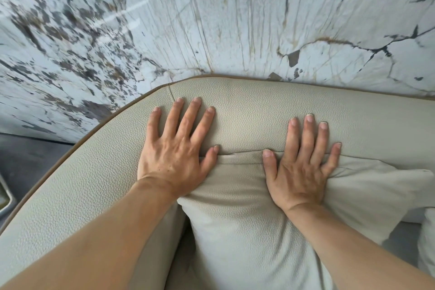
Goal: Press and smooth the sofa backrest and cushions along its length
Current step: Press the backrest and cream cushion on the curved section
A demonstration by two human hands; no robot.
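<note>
The beige pebbled-leather sofa backrest [247,110] curves across the middle of the view, edged with tan piping. A loose cushion [235,219] of the same leather leans against it below. My left hand [179,146] lies flat with fingers spread on the backrest near its rounded corner, the thumb at the cushion's top edge. My right hand [303,162] presses flat across the cushion's top edge, fingertips reaching onto the backrest. Neither hand holds anything.
A glossy white marble wall [211,18] with grey and brown veining stands right behind the sofa. Dark grey floor [26,160] shows at the left past the sofa's armrest curve. Another pale cushion's edge [427,238] peeks in at the right.
</note>
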